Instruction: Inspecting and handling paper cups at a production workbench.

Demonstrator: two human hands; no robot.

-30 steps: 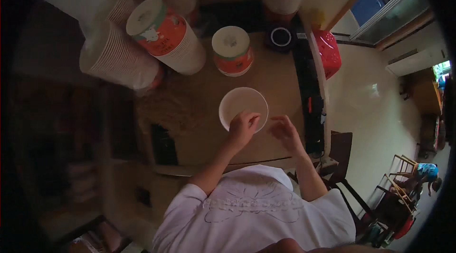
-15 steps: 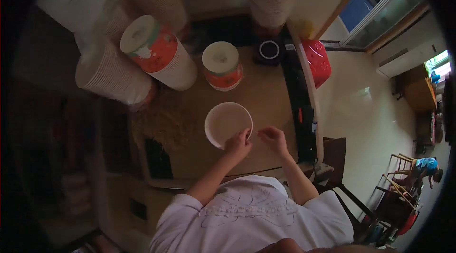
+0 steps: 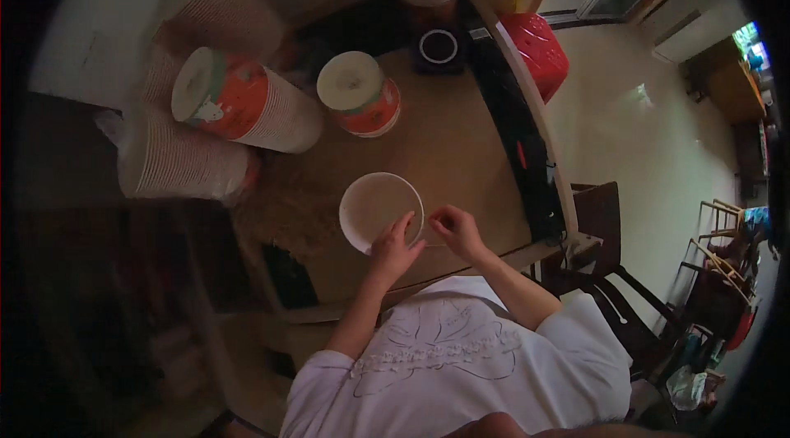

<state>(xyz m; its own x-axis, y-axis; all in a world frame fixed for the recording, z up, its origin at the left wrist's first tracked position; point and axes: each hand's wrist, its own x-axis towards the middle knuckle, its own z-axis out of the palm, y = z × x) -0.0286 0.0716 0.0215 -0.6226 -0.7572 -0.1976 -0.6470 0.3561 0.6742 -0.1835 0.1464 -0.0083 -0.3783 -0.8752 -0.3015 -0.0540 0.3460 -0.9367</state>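
Observation:
A white round tub (image 3: 362,208) stands on the brown table top, its open mouth facing up. My left hand (image 3: 395,250) lies over its near right rim, with fingers and thumb apart and nothing seen in them. Just right of the tub, my right hand (image 3: 458,232) is closed, fingertips pinched together; whether something small is in them I cannot make out. Beyond the tub stands a short stack of white tubs with an orange band (image 3: 362,97). Left of the tub, a tangle of thin tan strands (image 3: 284,212) lies on the table.
A long stack of orange-printed tubs (image 3: 247,101) leans at the left beside plastic-wrapped stacks (image 3: 177,158). A black round-topped device (image 3: 439,47) sits at the back. Right of the table are a red plastic stool (image 3: 539,55) and a dark wooden chair (image 3: 599,224).
The left hand's fingers have spread from a pinch at the tub's rim. The right hand has come closer to the tub. The whole view has turned a little.

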